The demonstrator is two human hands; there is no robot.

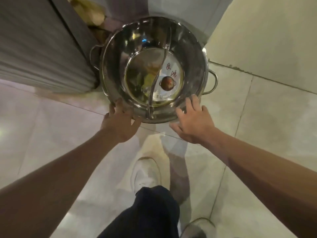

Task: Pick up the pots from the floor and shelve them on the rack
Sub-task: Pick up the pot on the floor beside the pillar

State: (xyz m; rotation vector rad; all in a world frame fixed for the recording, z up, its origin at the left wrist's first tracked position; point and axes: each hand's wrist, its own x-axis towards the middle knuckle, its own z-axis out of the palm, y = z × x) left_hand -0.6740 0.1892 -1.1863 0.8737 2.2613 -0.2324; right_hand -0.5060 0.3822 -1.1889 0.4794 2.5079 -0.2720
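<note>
A large shiny steel pot with an S-shaped divider stands on the tiled floor, seen from above. It has a loop handle on each side and a round label with red characters on its bottom. It seems to sit on top of other pots, though I cannot tell how many. My left hand grips the near rim at the lower left, fingers curled over the edge. My right hand lies on the near rim at the lower right with its fingers spread. No rack is in view.
A grey ribbed cabinet side stands to the left of the pot, with a yellowish bag behind it. A pale wall rises on the right. My white shoes and dark trouser leg are below the pot on the glossy tiles.
</note>
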